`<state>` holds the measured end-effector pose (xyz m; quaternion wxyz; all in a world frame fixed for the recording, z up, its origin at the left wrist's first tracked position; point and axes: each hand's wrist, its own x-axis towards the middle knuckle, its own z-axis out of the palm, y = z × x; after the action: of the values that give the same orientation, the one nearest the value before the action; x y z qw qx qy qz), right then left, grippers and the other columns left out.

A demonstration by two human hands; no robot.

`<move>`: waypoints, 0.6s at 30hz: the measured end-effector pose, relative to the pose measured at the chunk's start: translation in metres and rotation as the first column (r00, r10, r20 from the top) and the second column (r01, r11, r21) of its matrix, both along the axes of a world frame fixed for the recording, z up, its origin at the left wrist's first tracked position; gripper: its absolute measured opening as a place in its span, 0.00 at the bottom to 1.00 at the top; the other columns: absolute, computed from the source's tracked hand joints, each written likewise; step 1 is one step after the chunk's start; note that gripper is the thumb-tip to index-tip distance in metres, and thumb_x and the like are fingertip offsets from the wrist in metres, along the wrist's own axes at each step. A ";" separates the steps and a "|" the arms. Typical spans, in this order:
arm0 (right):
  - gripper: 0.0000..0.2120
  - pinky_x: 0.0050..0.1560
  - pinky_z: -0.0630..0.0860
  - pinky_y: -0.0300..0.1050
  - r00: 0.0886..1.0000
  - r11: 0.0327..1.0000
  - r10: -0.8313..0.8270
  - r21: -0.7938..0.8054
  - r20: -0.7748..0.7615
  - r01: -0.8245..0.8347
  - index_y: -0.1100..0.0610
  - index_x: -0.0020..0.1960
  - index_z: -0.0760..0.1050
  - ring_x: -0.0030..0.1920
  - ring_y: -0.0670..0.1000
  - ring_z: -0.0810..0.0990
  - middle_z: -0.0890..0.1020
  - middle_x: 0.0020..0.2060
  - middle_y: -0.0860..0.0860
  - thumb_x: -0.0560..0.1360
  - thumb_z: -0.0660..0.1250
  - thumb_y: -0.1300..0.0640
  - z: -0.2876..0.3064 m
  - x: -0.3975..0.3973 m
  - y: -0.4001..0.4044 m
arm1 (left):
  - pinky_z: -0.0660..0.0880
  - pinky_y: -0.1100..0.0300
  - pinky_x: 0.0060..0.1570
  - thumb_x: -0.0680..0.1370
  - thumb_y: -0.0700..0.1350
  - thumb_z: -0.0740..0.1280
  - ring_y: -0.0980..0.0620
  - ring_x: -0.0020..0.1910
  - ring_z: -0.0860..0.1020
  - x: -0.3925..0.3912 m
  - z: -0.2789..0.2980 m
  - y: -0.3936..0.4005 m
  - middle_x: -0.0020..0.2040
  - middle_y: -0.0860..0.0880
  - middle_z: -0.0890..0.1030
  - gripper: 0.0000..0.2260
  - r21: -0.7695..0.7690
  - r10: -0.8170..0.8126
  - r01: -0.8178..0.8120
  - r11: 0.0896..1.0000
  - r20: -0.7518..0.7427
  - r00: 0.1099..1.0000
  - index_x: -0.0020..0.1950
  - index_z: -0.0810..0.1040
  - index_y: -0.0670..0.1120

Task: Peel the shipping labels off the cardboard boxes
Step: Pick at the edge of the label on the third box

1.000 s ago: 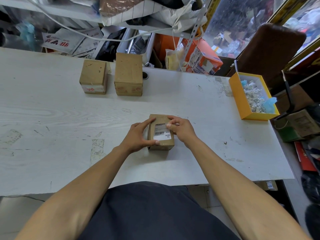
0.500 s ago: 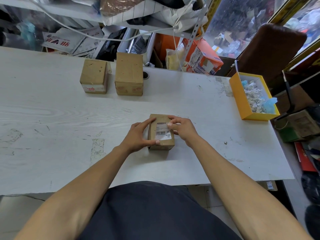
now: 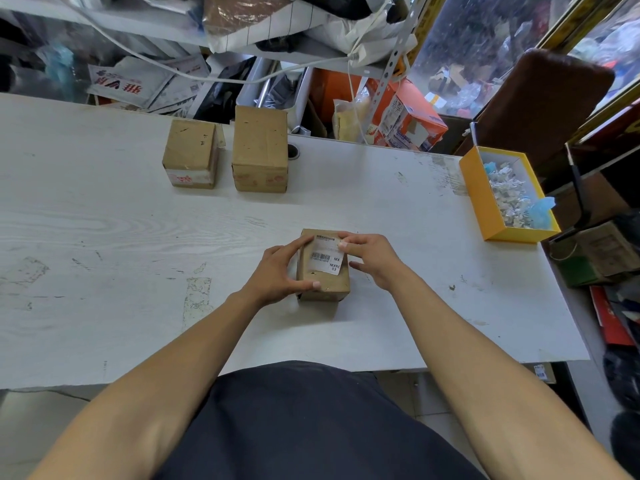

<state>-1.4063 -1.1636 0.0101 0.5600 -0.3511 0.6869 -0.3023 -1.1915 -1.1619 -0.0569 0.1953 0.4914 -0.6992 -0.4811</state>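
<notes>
A small cardboard box [image 3: 327,287] lies on the white table [image 3: 104,237] in front of me. On its top sits a white shipping label [image 3: 325,258] with a barcode. My left hand [image 3: 277,273] grips the box from the left side, thumb at the near edge and fingers along the top. My right hand [image 3: 369,258] rests against the box's right side, with a fingertip on the label's far right corner. Two more cardboard boxes stand at the back: a square one [image 3: 190,154] and a taller one [image 3: 259,148].
An open yellow box [image 3: 479,199] holding crumpled paper scraps stands at the table's right edge. Behind the table are newspapers [image 3: 128,84], an orange carton [image 3: 405,116] and shelf clutter. A brown chair back [image 3: 540,102] stands at the right.
The hands and box have stayed almost in place. My right fingertips have shifted slightly toward the label's far right corner.
</notes>
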 end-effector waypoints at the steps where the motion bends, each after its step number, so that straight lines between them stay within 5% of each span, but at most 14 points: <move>1: 0.02 0.55 0.75 0.49 0.999 0.999 -0.018 0.031 0.031 0.017 0.59 0.44 0.80 0.60 0.52 0.79 0.81 0.60 0.48 0.75 0.71 0.63 0.004 -0.003 -0.001 | 0.63 0.51 0.67 0.67 0.58 0.79 0.47 0.72 0.61 0.000 0.000 0.000 0.71 0.55 0.68 0.43 0.009 -0.006 0.006 1.000 0.006 1.000 0.76 0.58 0.66; 5: 0.04 0.57 0.75 0.49 0.995 0.997 -0.073 0.004 0.066 0.073 0.61 0.48 0.81 0.60 0.51 0.78 0.81 0.60 0.51 0.74 0.72 0.62 0.024 -0.015 -0.013 | 0.65 0.47 0.71 0.63 0.63 0.79 0.46 0.72 0.67 0.001 0.005 -0.010 0.71 0.58 0.70 0.46 -0.011 -0.042 0.042 0.999 -0.042 0.998 0.76 0.59 0.65; 11: 0.06 0.60 0.75 0.50 0.991 0.984 -0.125 -0.123 0.037 0.129 0.56 0.49 0.81 0.55 0.50 0.79 0.82 0.49 0.50 0.72 0.74 0.61 0.043 -0.020 -0.018 | 0.57 0.41 0.76 0.59 0.72 0.76 0.46 0.79 0.54 0.009 0.008 -0.027 0.81 0.50 0.58 0.56 -0.030 -0.104 0.107 0.994 0.074 0.992 0.79 0.48 0.63; 13: 0.09 0.56 0.74 0.49 0.993 0.980 -0.112 -0.169 -0.028 0.106 0.53 0.51 0.80 0.58 0.52 0.77 0.81 0.54 0.50 0.72 0.74 0.60 0.044 -0.017 -0.016 | 0.55 0.41 0.76 0.59 0.72 0.75 0.46 0.79 0.52 0.010 0.012 -0.030 0.81 0.50 0.56 0.58 -0.026 -0.125 0.129 0.991 0.112 0.986 0.80 0.47 0.61; 15: 0.21 0.58 0.73 0.50 0.989 0.982 -0.040 -0.190 -0.145 0.012 0.48 0.62 0.75 0.64 0.55 0.73 0.73 0.66 0.52 0.71 0.75 0.57 0.039 -0.015 -0.013 | 0.54 0.40 0.76 0.57 0.74 0.74 0.45 0.79 0.51 0.009 0.014 -0.034 0.81 0.50 0.55 0.59 -0.024 -0.135 0.139 0.990 0.138 0.981 0.80 0.46 0.60; 18: 0.48 0.69 0.65 0.53 0.894 0.954 0.216 -0.112 -0.392 -0.279 0.43 0.78 0.53 0.73 0.57 0.61 0.58 0.76 0.53 0.67 0.79 0.52 0.029 -0.009 -0.003 | 0.54 0.40 0.76 0.56 0.75 0.73 0.44 0.79 0.51 0.008 0.015 -0.038 0.81 0.50 0.54 0.61 -0.028 -0.155 0.162 0.986 0.170 0.973 0.81 0.45 0.59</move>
<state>-1.4158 -1.1668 0.0392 0.4210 -0.5324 0.7032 -0.2114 -1.1836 -1.1998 -0.0418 0.1072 0.4684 -0.7601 -0.4375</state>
